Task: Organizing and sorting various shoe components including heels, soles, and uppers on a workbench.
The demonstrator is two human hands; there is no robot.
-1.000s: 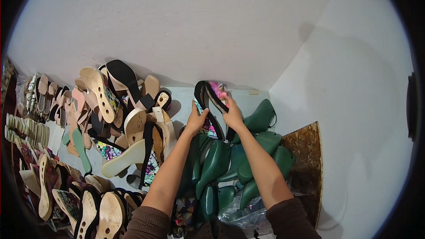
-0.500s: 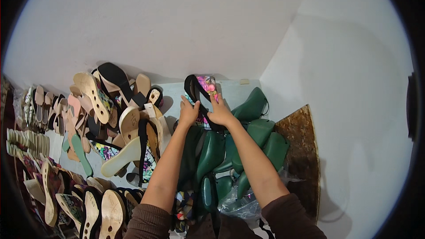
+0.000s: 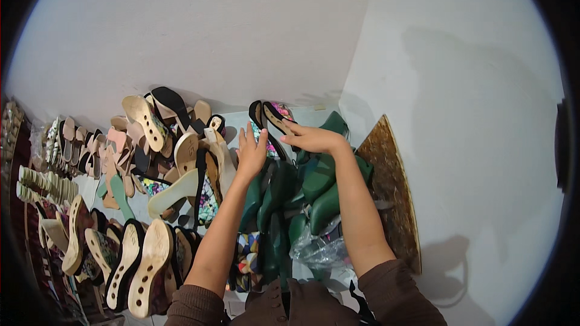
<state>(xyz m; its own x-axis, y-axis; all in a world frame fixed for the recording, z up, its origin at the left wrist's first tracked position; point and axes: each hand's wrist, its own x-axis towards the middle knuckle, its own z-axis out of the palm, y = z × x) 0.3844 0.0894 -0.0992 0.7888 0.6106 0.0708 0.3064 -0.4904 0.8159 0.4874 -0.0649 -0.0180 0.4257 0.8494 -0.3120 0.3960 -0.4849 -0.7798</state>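
Note:
Two wedge shoe soles [image 3: 275, 122] with black edges and a bright floral covering stand side by side at the back, near the wall. My left hand [image 3: 251, 152] is beside the left one, fingers spread and nothing in its grasp. My right hand [image 3: 317, 139] reaches over from the right with its fingers stretched out. Its fingertips are close to the right sole; whether they touch it I cannot tell. Below and between my forearms lies a pile of dark green shoe lasts [image 3: 318, 182], partly hidden by my right arm.
To the left, wooden soles [image 3: 151, 268] with holes, more wedges and black-strapped pieces lie heaped. A pale sole [image 3: 175, 193] juts toward my left forearm. Clear plastic wrap [image 3: 317, 250] lies near my body. A brown board [image 3: 396, 196] leans by the right wall [image 3: 459, 115].
Both hands have come off the floral wedge soles they were holding, and their fingers have opened. The soles now stand apart at the back. The whole view has shifted slightly.

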